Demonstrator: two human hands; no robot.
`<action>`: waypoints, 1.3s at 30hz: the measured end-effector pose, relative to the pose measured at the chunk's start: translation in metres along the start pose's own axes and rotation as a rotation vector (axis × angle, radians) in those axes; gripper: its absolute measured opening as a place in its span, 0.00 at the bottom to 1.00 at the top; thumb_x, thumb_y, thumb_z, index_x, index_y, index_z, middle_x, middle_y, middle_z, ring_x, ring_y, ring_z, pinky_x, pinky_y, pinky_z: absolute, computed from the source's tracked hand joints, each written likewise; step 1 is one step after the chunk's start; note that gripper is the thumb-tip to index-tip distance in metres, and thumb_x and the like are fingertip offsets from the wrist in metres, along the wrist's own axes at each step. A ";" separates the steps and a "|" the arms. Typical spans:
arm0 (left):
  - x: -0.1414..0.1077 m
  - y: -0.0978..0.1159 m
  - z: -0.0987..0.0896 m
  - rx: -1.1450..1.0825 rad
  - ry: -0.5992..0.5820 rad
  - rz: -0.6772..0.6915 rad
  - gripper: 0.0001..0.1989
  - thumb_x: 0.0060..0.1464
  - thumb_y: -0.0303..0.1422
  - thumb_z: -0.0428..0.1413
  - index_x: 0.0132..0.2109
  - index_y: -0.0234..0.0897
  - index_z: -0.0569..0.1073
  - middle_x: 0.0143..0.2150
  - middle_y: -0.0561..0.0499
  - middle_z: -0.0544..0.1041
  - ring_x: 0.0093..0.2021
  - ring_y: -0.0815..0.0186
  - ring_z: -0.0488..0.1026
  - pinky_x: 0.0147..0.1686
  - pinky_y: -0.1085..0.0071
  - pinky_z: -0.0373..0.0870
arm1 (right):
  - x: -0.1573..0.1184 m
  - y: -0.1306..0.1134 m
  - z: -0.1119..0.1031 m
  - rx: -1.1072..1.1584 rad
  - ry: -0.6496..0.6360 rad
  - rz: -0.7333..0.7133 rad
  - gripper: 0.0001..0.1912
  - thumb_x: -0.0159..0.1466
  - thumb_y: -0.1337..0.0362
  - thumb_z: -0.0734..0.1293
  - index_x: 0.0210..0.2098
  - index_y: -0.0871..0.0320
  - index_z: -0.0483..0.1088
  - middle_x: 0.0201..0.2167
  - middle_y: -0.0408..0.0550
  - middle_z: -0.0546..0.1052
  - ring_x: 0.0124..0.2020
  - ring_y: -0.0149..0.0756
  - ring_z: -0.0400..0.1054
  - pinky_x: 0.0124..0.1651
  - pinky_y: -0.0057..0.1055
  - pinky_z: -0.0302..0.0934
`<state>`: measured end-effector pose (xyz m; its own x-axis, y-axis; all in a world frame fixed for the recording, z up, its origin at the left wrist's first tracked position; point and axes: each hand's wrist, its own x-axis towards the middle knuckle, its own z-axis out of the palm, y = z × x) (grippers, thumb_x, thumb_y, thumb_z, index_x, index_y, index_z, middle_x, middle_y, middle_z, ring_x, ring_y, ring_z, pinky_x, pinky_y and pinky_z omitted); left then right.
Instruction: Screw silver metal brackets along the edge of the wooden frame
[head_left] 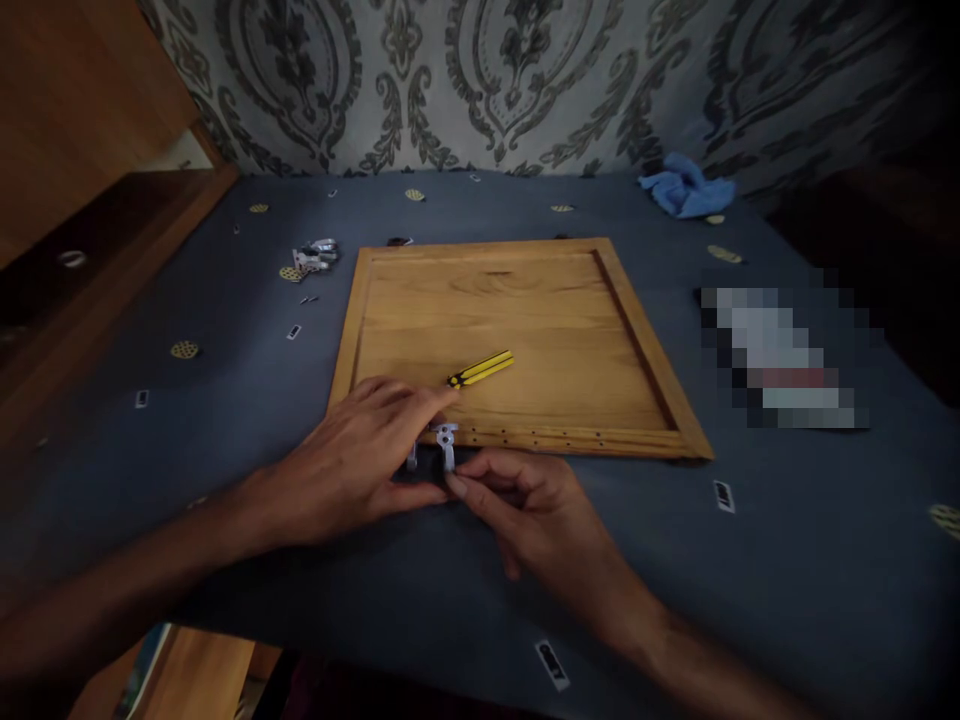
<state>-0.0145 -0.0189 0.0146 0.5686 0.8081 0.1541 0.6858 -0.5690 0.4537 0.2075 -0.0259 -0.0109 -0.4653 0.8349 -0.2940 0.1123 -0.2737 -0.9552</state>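
A metal cabinet hinge (446,437) sits at the front rail of a framed wooden panel (502,300), partly over the rail. My left hand (367,450) curls around the hinge from the left, index finger above and thumb below. Beside its palm another bit of grey metal (412,456) shows, mostly covered. With thumb and forefinger, my right hand (529,505) pinches the near end of the hinge. A yellow and black tool (481,368), slim like a folded hex key set, lies on the panel just beyond my left fingertips. Several small dark holes dot the front rail.
Several more metal hinges (315,256) lie in a heap left of the panel, with small screws (309,299) nearby. A blue cloth (686,187) is crumpled at the back right. On the right lies a blurred-out flat item (780,360). The patterned dark tablecloth (750,580) ends near me.
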 end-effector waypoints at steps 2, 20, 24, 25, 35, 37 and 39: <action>0.000 0.000 0.001 0.003 0.004 -0.015 0.34 0.64 0.40 0.70 0.69 0.41 0.65 0.56 0.44 0.81 0.58 0.49 0.78 0.59 0.52 0.77 | 0.000 -0.001 0.000 -0.009 -0.008 -0.001 0.14 0.62 0.52 0.74 0.28 0.56 0.76 0.19 0.36 0.70 0.12 0.21 0.56 0.13 0.19 0.48; -0.001 0.003 0.005 -0.005 0.046 -0.066 0.37 0.60 0.35 0.71 0.70 0.39 0.64 0.56 0.43 0.83 0.58 0.47 0.78 0.59 0.51 0.77 | -0.001 0.004 -0.002 -0.248 0.011 -0.168 0.13 0.72 0.56 0.68 0.37 0.54 0.82 0.26 0.42 0.82 0.15 0.29 0.68 0.14 0.24 0.60; -0.002 0.004 0.005 -0.018 0.050 -0.113 0.39 0.57 0.32 0.71 0.71 0.41 0.63 0.56 0.45 0.83 0.61 0.47 0.77 0.60 0.51 0.76 | -0.007 0.001 -0.015 -0.444 0.143 -0.387 0.11 0.74 0.63 0.67 0.41 0.54 0.83 0.34 0.46 0.87 0.31 0.37 0.82 0.31 0.28 0.75; -0.002 0.005 0.005 -0.022 0.043 -0.127 0.40 0.57 0.32 0.71 0.71 0.42 0.63 0.56 0.45 0.82 0.62 0.47 0.76 0.60 0.50 0.77 | -0.008 0.000 -0.020 -0.510 0.169 -0.457 0.11 0.74 0.64 0.67 0.41 0.54 0.83 0.35 0.47 0.87 0.33 0.38 0.83 0.35 0.30 0.76; -0.001 0.007 0.002 -0.050 0.007 -0.126 0.39 0.60 0.33 0.69 0.72 0.43 0.60 0.61 0.42 0.80 0.65 0.45 0.76 0.64 0.46 0.76 | 0.019 0.011 -0.042 -1.122 0.070 -1.107 0.14 0.74 0.74 0.65 0.55 0.66 0.81 0.54 0.59 0.86 0.59 0.48 0.80 0.63 0.48 0.77; -0.001 0.008 0.002 -0.054 0.004 -0.123 0.39 0.60 0.32 0.69 0.71 0.43 0.59 0.62 0.42 0.79 0.65 0.46 0.76 0.64 0.47 0.76 | 0.020 0.014 -0.043 -1.133 0.051 -1.097 0.16 0.75 0.74 0.64 0.56 0.64 0.81 0.55 0.58 0.86 0.60 0.46 0.79 0.64 0.48 0.76; -0.002 0.008 0.002 -0.057 0.009 -0.114 0.39 0.60 0.32 0.68 0.72 0.43 0.59 0.62 0.42 0.80 0.64 0.46 0.76 0.64 0.47 0.75 | 0.019 0.015 -0.045 -1.150 0.046 -1.093 0.17 0.76 0.73 0.63 0.56 0.62 0.81 0.55 0.57 0.86 0.61 0.45 0.79 0.66 0.48 0.75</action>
<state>-0.0091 -0.0254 0.0163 0.4843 0.8684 0.1067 0.7186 -0.4644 0.5177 0.2394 0.0075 -0.0321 -0.7403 0.3975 0.5422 0.3417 0.9170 -0.2056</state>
